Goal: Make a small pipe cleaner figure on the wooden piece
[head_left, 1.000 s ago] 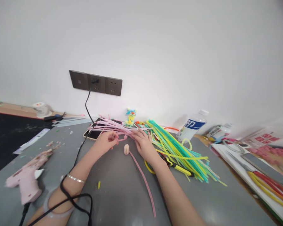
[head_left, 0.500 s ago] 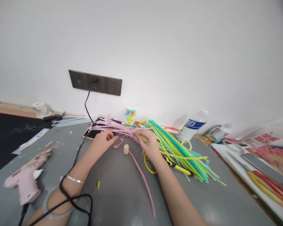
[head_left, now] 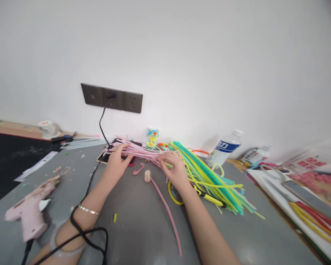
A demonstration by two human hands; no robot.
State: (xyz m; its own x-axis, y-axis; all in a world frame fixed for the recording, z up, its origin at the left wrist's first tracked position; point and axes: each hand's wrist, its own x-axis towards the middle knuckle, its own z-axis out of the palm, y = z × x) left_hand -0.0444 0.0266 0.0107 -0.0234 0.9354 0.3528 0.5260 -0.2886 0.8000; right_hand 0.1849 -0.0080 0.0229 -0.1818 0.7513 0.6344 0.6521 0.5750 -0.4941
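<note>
Pink stems (head_left: 143,151) lie bundled across the table (head_left: 138,213). Red print on the bag (head_left: 306,159) is blurred; the bottle (head_left: 224,148) shows 力 on blue. Left hand (head_left: 116,162) spans the stems, thumb wide; whether the right hand (head_left: 176,167) grips them, I cannot tell.

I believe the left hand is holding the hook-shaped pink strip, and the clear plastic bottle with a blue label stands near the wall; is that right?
Not quite: the head view shows the hook-shaped pink strip lying on the grey tabletop, not in the left hand; the clear plastic bottle indeed stands near the wall.
</note>
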